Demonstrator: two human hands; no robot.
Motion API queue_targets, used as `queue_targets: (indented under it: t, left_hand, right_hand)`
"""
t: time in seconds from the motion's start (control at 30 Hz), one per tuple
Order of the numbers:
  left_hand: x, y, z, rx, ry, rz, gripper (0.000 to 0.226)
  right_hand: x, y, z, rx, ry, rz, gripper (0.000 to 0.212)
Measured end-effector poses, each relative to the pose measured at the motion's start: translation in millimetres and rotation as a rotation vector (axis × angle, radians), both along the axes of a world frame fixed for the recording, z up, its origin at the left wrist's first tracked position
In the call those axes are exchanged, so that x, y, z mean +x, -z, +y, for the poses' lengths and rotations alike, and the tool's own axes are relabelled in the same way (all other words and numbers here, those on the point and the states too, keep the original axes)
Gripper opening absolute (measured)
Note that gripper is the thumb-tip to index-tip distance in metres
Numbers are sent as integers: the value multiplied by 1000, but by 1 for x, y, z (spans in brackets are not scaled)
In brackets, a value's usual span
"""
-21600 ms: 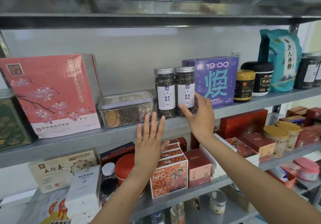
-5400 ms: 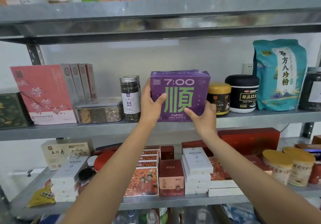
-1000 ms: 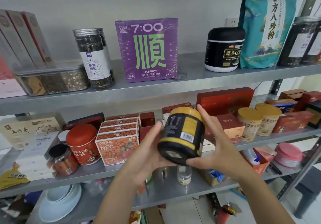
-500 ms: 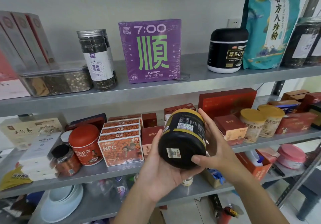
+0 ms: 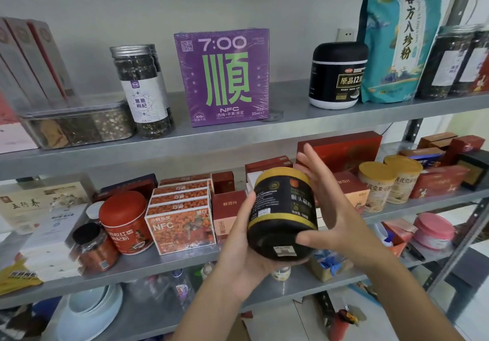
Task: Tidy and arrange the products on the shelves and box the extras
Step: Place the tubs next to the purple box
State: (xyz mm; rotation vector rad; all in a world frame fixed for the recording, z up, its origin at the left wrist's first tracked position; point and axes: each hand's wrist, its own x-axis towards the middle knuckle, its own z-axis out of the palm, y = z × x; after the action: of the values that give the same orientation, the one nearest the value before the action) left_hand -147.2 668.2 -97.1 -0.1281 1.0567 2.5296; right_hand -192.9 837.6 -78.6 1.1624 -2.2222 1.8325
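Your left hand (image 5: 243, 250) cups the black jar (image 5: 284, 213) from 7 o'clock, fingers wrapped round its base. Your right hand (image 5: 336, 216) presses flat at 3. The jar's axis points lid-first to 12. The likely slot is at 1 o'clock on the upper shelf (image 5: 291, 114), between the purple box (image 5: 225, 78) and the black tub (image 5: 338, 76).

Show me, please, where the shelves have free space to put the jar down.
Bare shelf for the jar lies between the purple box and the black tub. The shelf below is packed with boxes and cans.
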Motion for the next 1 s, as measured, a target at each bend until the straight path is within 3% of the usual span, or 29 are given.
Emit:
queue_targets:
  t: [0.1, 0.2, 0.27, 0.4, 0.5, 0.57, 0.63, 0.73, 0.8, 0.9, 1.0]
  left_hand:
    - [1, 2, 5, 234, 61, -82, 67]
    - [0, 2, 3, 258, 97, -69, 68]
    - [-3, 0, 1, 142, 69, -34, 65]
    - [-14, -8, -11, -361, -118, 157, 58]
    - [-10, -21, -7, -530, -74, 313, 68]
    - [-10, -27, -6, -550, -115, 312, 72]
    - [-13, -30, -7, -473, -102, 195, 69]
    - [-20, -34, -8, -189, 30, -129, 68]
    - [-24, -33, -9, -86, 133, -233, 71]
    - [-25, -26, -10, 26, 192, -333, 72]
    - [-26, -18, -9, 76, 196, -301, 69]
  right_hand:
    - [-2, 15, 8, 39, -64, -157, 129]
    - [1, 22, 6, 70, -52, -175, 127]
    - [4, 16, 7, 77, 12, -114, 121]
    - [10, 1, 13, 295, 131, 190, 125]
    - [17, -11, 6, 475, 188, 371, 127]
    - [17, -14, 3, 461, 205, 419, 127]
    - [14, -14, 2, 327, 156, 316, 125]
    - [8, -15, 3, 101, 70, -36, 127]
    - [6, -14, 4, 77, -1, -208, 129]
    - [6, -8, 4, 122, -15, -236, 127]
    - [11, -7, 3, 110, 70, -184, 114]
